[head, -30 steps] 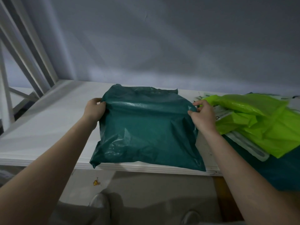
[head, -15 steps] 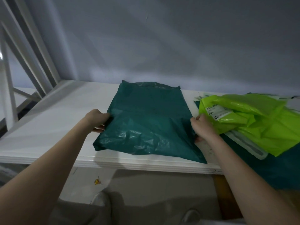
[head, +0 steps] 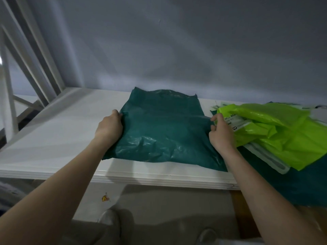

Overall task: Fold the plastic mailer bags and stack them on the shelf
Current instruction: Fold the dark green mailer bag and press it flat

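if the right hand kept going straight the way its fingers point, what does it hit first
Most likely the grey back wall. The right hand, gripping the right edge of the dark green plastic mailer bag, points away along that edge, just left of the lime green plastic bags. Depth is unclear.

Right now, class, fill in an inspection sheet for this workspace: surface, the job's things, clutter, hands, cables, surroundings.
Surface: white shelf, left part bare.
Job's things: dark green mailer bag lying flat, near edge by the shelf's front lip; lime green bags heaped to its right, unfolded.
Clutter: a printed label on the lime heap.
Hands: left hand grips the green bag's left edge; right hand pinches its right edge.
Cables: nothing seen.
Surroundings: grey wall behind; white frame struts at left.
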`<state>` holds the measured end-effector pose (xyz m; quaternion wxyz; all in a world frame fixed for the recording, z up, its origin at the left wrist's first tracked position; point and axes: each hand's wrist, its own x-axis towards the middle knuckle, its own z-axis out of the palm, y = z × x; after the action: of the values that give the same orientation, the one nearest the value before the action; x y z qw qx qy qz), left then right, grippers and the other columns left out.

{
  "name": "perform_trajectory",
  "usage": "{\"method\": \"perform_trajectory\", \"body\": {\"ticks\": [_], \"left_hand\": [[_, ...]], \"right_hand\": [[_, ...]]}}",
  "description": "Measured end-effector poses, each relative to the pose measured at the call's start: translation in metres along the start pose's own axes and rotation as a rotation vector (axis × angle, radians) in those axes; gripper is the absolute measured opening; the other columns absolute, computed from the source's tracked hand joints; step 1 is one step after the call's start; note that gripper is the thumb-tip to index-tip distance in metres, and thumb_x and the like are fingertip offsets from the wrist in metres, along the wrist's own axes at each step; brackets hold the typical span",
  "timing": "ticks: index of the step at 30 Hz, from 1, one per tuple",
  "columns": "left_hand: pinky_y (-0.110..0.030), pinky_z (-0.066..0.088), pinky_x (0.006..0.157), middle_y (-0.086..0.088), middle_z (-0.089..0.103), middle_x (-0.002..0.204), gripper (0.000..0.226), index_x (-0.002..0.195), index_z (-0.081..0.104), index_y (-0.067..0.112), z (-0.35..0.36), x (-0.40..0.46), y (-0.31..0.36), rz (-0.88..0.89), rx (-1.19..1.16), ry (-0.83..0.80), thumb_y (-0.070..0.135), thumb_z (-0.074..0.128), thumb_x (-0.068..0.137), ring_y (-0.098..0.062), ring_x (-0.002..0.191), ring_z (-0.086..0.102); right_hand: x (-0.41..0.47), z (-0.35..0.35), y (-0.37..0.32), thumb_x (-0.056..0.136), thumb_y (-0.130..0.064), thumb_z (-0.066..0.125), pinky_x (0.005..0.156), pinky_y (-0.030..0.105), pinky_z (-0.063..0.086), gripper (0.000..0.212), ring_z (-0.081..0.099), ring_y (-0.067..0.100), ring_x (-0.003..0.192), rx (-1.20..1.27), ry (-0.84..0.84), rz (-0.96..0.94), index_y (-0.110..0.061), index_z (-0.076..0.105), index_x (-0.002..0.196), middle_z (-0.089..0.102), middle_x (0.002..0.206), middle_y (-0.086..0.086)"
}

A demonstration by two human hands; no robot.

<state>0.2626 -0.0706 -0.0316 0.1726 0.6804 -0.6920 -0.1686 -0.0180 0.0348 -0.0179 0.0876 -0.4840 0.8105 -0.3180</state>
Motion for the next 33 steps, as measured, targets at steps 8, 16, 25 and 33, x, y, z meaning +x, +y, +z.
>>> {"method": "perform_trajectory", "body": {"ticks": [8, 16, 25, 33], "left_hand": [[-0.04, 0.041, 0.087, -0.019, 0.055, 0.123, 0.044, 0.124, 0.042, 0.007, -0.001, 0.007, -0.02, -0.055, 0.071, -0.168, 0.037, 0.046, 0.093, -0.037, 0.11, 0.053], [-0.03, 0.038, 0.094, -0.006, 0.059, 0.123, 0.031, 0.119, 0.06, 0.012, -0.015, -0.004, 0.011, 0.377, -0.162, -0.015, 0.027, 0.043, 0.097, -0.025, 0.113, 0.053], [-0.026, 0.034, 0.096, 0.002, 0.06, 0.125, 0.039, 0.12, 0.061, 0.026, -0.009, -0.016, 0.022, 0.345, -0.125, -0.369, 0.044, 0.034, 0.098, -0.019, 0.117, 0.051], [-0.026, 0.033, 0.094, -0.001, 0.053, 0.133, 0.042, 0.124, 0.056, 0.029, -0.012, -0.012, 0.019, 0.198, -0.183, -0.484, 0.052, 0.038, 0.094, -0.019, 0.115, 0.048]], "right_hand": [[0.006, 0.011, 0.011, 0.084, 0.003, 0.043, 0.07, 0.027, 0.042, 0.03, 0.054, 0.024, 0.086, -0.074, -0.095, 0.042, -0.01, 0.058, 0.106, 0.062, 0.104, 0.009], [0.005, 0.014, -0.004, 0.091, -0.015, 0.048, 0.089, 0.038, 0.045, 0.02, 0.055, 0.026, 0.101, -0.047, -0.026, -0.202, -0.01, 0.064, 0.1, 0.06, 0.107, 0.008], [-0.009, 0.018, -0.019, 0.098, -0.034, 0.039, 0.08, 0.038, 0.048, 0.038, 0.061, 0.027, 0.088, -0.09, -0.266, -0.213, -0.006, 0.064, 0.092, 0.069, 0.092, 0.008], [-0.004, 0.023, -0.018, 0.099, -0.03, 0.035, 0.071, 0.038, 0.04, 0.044, 0.052, 0.031, 0.076, -0.052, -0.273, -0.155, -0.003, 0.047, 0.066, 0.055, 0.068, 0.009]]}}
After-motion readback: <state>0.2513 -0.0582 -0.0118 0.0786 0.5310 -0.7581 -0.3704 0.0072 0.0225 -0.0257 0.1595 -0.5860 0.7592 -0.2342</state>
